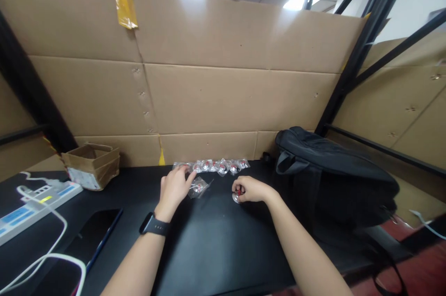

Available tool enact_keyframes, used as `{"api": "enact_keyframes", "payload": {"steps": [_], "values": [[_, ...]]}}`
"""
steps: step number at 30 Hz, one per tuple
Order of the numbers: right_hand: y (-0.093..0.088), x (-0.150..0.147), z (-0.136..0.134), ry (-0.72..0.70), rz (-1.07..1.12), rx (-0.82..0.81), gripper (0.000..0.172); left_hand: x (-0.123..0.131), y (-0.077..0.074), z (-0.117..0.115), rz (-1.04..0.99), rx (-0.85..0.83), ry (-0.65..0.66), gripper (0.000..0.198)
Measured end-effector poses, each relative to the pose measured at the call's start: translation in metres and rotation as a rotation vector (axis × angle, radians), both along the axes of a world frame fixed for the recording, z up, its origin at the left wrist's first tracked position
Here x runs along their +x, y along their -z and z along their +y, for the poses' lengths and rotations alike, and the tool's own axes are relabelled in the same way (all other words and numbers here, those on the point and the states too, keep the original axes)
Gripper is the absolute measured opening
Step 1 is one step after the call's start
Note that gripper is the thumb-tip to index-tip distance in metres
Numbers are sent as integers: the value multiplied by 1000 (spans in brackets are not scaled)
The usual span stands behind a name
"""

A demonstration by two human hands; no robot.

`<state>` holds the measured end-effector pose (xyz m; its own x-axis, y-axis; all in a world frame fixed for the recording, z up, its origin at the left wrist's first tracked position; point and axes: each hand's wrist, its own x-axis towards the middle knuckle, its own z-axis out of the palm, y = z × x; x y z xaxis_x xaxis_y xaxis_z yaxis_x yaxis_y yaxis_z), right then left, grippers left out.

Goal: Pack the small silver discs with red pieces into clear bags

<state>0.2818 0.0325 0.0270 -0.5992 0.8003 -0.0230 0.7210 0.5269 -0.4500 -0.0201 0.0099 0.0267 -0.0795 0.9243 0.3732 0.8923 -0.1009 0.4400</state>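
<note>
Several clear plastic packets with small round red and silver items (223, 167) lie in a row at the back of the black table, against the cardboard. My left hand (175, 187), with a watch on its wrist, reaches to the left end of this row with its fingers apart. Just right of that hand, nearer to me, lies another clear packet (199, 187). My right hand (249, 189) pinches a small round silver and red item (236, 197) low over the table, to the right of the single packet.
An open cardboard box (92, 166) stands at the back left. Nearer are a white power strip (38, 207) with cables and a dark tablet (87, 245). A black backpack (334, 184) fills the right side. Cardboard panels (209, 101) wall off the back.
</note>
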Motion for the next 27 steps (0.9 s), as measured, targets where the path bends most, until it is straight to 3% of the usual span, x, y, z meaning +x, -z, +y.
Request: {"api": "enact_keyframes", "payload": {"steps": [3, 7, 9, 13, 15, 18, 21, 27], "values": [[0, 0, -1, 2, -7, 4, 30, -2, 15, 4, 138, -233, -83, 32], [2, 0, 0, 3, -11, 6, 31, -3, 25, 12, 1, -335, -29, 18], [3, 1, 1, 2, -6, 11, 31, 0, 21, 13, -105, -268, 19, 15], [6, 2, 3, -2, 4, 15, 32, 11, 8, 9, -377, 43, 300, 21], [7, 3, 4, -8, 6, 10, 32, 15, 4, 4, -433, 105, 389, 24], [8, 3, 4, -8, 9, 4, 32, 16, 4, -6, -227, 70, 387, 29], [9, 3, 4, -2, 5, 3, 33, 12, 8, -15, 41, -92, 447, 51], [7, 2, 3, -14, -7, 8, 32, 10, 10, -21, 213, -205, 473, 51]]}}
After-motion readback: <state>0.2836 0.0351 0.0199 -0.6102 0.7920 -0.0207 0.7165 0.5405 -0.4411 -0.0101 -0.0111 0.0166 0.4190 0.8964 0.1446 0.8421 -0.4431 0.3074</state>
